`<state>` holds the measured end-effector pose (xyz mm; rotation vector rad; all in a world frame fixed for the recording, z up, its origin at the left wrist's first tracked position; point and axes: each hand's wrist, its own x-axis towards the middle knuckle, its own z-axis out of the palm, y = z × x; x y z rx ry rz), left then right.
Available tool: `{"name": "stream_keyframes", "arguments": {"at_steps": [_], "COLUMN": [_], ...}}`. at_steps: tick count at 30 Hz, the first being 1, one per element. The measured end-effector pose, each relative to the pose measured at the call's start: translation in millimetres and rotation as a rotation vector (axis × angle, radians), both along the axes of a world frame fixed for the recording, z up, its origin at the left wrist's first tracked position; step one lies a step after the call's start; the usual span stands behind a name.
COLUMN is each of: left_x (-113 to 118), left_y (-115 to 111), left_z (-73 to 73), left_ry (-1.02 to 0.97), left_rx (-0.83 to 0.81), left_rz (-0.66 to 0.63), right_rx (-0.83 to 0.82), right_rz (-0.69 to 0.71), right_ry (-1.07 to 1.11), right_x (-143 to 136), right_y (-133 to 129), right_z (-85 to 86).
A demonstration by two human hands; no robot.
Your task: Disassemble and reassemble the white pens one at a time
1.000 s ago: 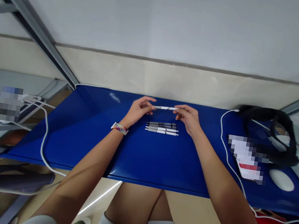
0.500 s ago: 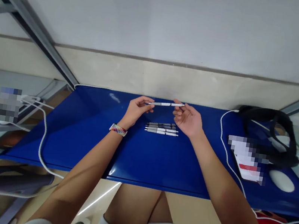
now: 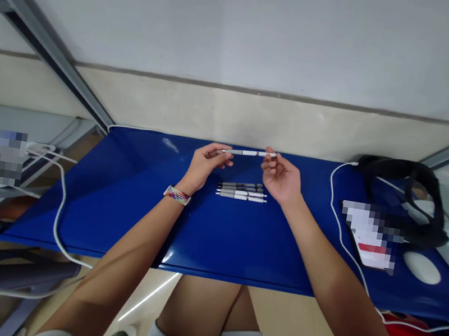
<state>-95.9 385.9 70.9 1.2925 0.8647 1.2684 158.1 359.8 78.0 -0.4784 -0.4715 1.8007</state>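
A white and grey pen [image 3: 248, 153] is held level above the far part of the blue table, its tip pointing left. My left hand [image 3: 204, 166] pinches the tip end between thumb and fingers. At the other end, my right hand [image 3: 281, 178] has its fingertips closed on the pen's push-button end, palm turned up. Just below on the table lies a row of several pens [image 3: 242, 190], side by side with tips to the left; the nearer ones are white and grey, the farther ones darker.
On the blue table [image 3: 229, 242], a white cable [image 3: 334, 211] runs left of a phone-like object [image 3: 370, 239], a white mouse [image 3: 421, 268] and a black headset strap [image 3: 435, 207]. Another white cable [image 3: 59, 210] crosses the left edge. A wall stands behind.
My right hand's fingers have closed in around the pen's button end. The view has shifted slightly; the row of pens lies as before.
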Motion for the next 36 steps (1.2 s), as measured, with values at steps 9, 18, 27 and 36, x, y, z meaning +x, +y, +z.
{"name": "stream_keyframes", "arguments": {"at_steps": [9,18,27,36], "left_x": [2,3,2,2], "left_y": [-1,-2,0,-1], "left_z": [0.5,0.9,-0.9,-2.1], "left_ry": [-0.029,-0.035,-0.050,-0.049], "left_rx": [0.009,-0.012,-0.028,-0.026], "left_rz": [-0.023,-0.041,-0.030,-0.027], "right_rx": [0.093,0.052,0.132,0.088], "right_rz": [-0.107,-0.149,-0.167,-0.208], "right_ry": [-0.156,-0.097,-0.242,-0.260], "right_x": [-5,-7,-7,-10], "right_y": [-1,3,1,1], "right_z": [-3.9,-8.6,-9.3,-5.7]}}
